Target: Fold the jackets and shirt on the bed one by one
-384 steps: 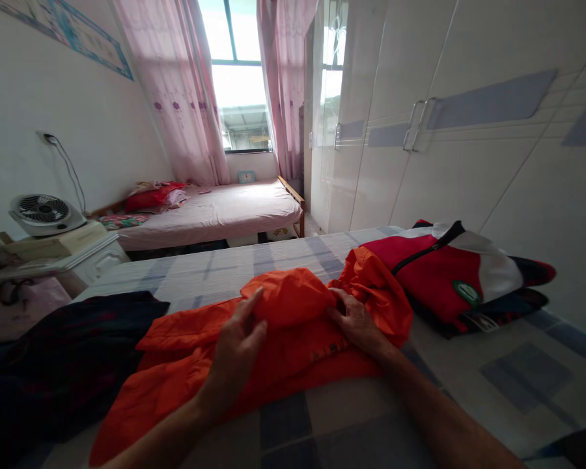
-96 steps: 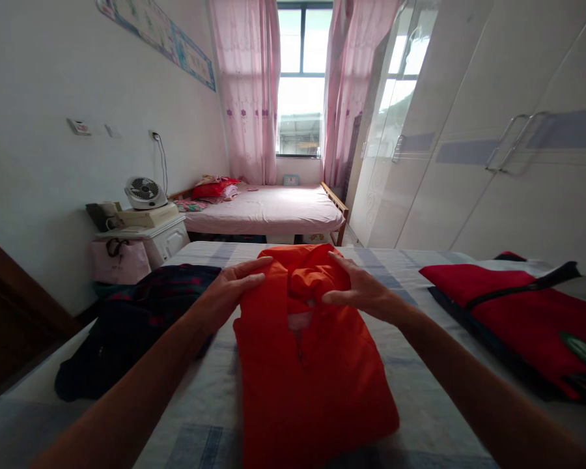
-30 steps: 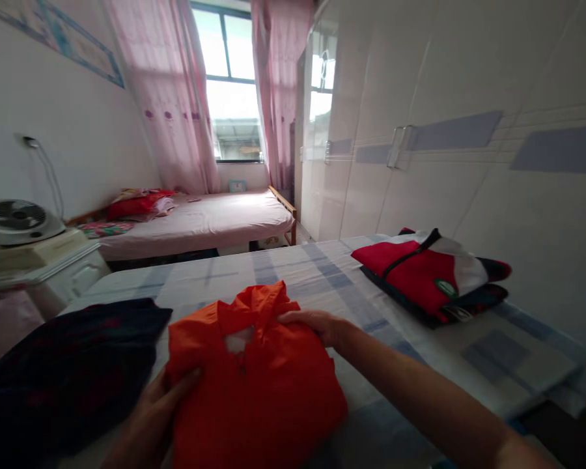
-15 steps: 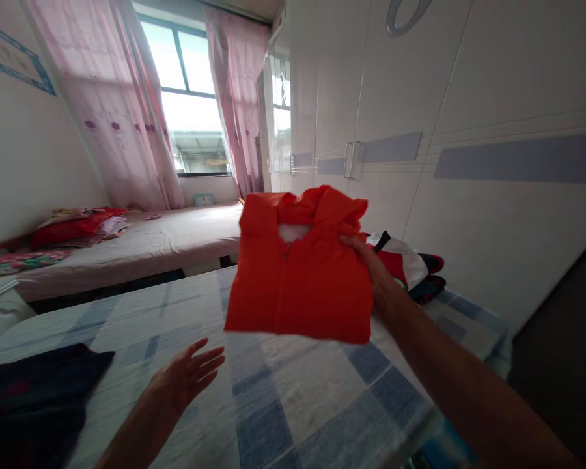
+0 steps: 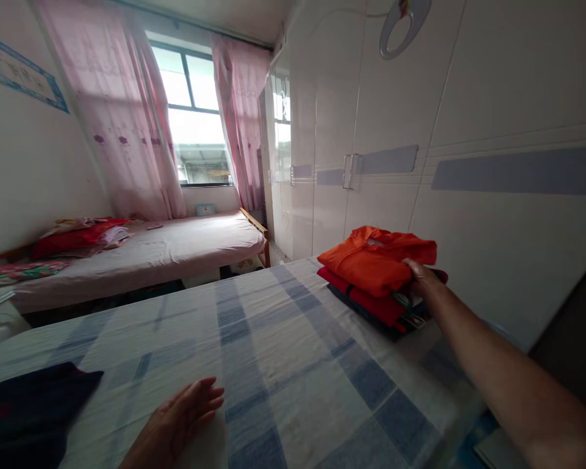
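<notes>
A folded orange jacket lies on top of a stack of folded clothes, red and dark in colour, at the right of the checked bed cover. My right hand grips the jacket's right edge; some of its fingers are hidden by the cloth. My left hand is over the near middle of the cover, its fingers loosely stretched out and holding nothing. Left of it, a dark navy garment is spread on the cover, partly out of view.
A blue and white checked cover spans the near bed. Tall white wardrobe doors rise behind the stack. Beyond a gap stands a second bed with red bedding, below a window with pink curtains.
The orange jacket has moved right and down from mid-air onto the clothes stack, carried by my right hand. My left hand sits slightly lower in view, its fingers closer together.
</notes>
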### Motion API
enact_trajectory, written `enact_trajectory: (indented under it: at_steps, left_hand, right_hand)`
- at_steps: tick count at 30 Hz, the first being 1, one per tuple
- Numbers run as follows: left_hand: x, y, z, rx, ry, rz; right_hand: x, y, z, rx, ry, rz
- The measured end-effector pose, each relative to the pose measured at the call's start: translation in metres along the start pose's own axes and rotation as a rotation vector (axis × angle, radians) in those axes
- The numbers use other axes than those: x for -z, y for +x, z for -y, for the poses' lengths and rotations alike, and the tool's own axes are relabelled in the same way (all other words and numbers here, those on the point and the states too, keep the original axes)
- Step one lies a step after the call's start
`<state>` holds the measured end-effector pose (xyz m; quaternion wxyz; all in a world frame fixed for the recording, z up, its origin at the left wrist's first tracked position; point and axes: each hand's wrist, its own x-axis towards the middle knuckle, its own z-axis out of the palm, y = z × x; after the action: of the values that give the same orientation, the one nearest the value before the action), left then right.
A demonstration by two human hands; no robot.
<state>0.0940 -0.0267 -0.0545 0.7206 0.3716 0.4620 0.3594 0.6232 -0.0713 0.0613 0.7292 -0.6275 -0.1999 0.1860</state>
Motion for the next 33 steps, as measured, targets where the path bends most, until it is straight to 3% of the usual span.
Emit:
enact_trajectory:
  at_steps: [5,8,10,12,14,15,18,21,26,30,33]
  left_hand:
    - [-0.003,-0.002,-0.003,0.003,0.034,-0.002]
    - [-0.007,-0.007,-0.005,0.000,0.056,0.007]
    - [-0.011,-0.011,-0.008,-0.017,0.071,0.004]
    - [-0.016,-0.015,-0.010,-0.040,0.085,0.004]
    - [-0.019,-0.017,-0.010,-0.086,0.105,0.029]
    - [-0.020,-0.018,-0.009,-0.114,0.114,0.048]
    - [-0.021,-0.019,-0.006,-0.184,0.130,0.068]
    - [-0.021,-0.019,-0.002,-0.232,0.150,0.044]
    - [-0.024,-0.018,0.002,-0.339,0.328,-0.024]
    - [-0.018,-0.016,-0.005,-0.510,0.564,-0.206]
    - [0.002,-0.018,-0.026,-0.663,0.745,-0.424]
  right_hand:
    - [0.005,0.015,0.001,0.043,-0.138,-0.184]
    - [0.010,-0.003,-0.004,0.141,-0.229,-0.362]
    - [0.008,-0.028,-0.005,0.325,-0.304,-0.474]
    - [-0.003,-0.061,-0.006,0.659,-0.383,-0.478]
    - [-0.026,-0.095,-0.010,0.960,-0.422,-0.307]
    - [-0.040,-0.110,-0.016,1.031,-0.427,-0.170]
    - [-0.084,-0.147,-0.048,0.968,-0.452,0.262]
    - [-0.116,-0.161,-0.096,0.837,-0.532,0.520]
    - [-0.128,-0.153,-0.152,0.721,-0.795,0.712]
    - [-0.124,-0.148,-0.156,0.743,-0.891,0.752]
    - [-0.123,-0.150,-0.153,0.777,-0.934,0.746]
